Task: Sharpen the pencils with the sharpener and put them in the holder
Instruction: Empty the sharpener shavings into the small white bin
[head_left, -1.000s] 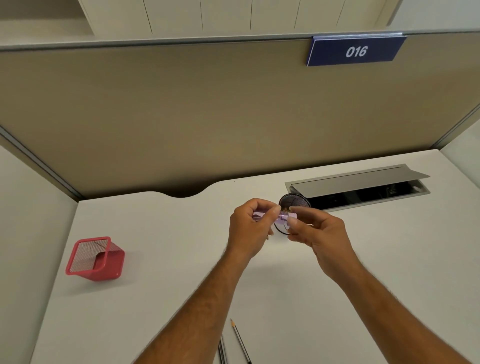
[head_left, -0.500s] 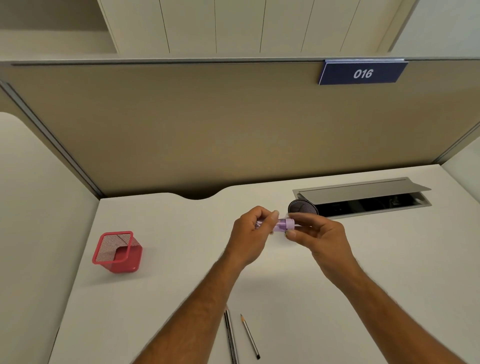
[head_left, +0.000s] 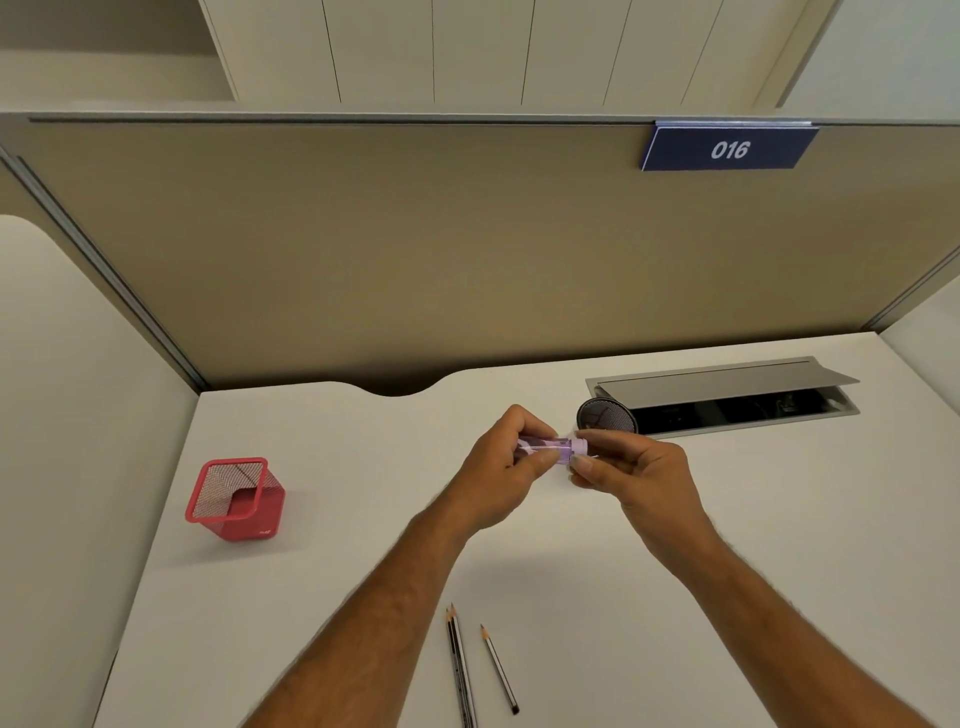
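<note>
A small purple sharpener (head_left: 563, 448) with a see-through body is held above the white desk (head_left: 779, 519), lying sideways. My left hand (head_left: 506, 467) grips its clear body, and my right hand (head_left: 631, 475) pinches its purple cap end. Three pencils lie near the front edge: two dark ones side by side (head_left: 460, 670) and a third (head_left: 498, 670) just right of them, tips pointing away from me. A red mesh holder (head_left: 236, 499) stands at the left. A black mesh cup (head_left: 605, 415) stands right behind my hands.
An open grey cable hatch (head_left: 727, 384) is sunk into the desk at the back right. A tan partition (head_left: 415, 249) with a blue "016" sign (head_left: 727, 150) closes the back. A white side panel (head_left: 78, 415) bounds the left.
The view has tilted, so the holder and pencils sit further right and up in frame. Both hands stay on the sharpener, which now shows more of its length between them.
</note>
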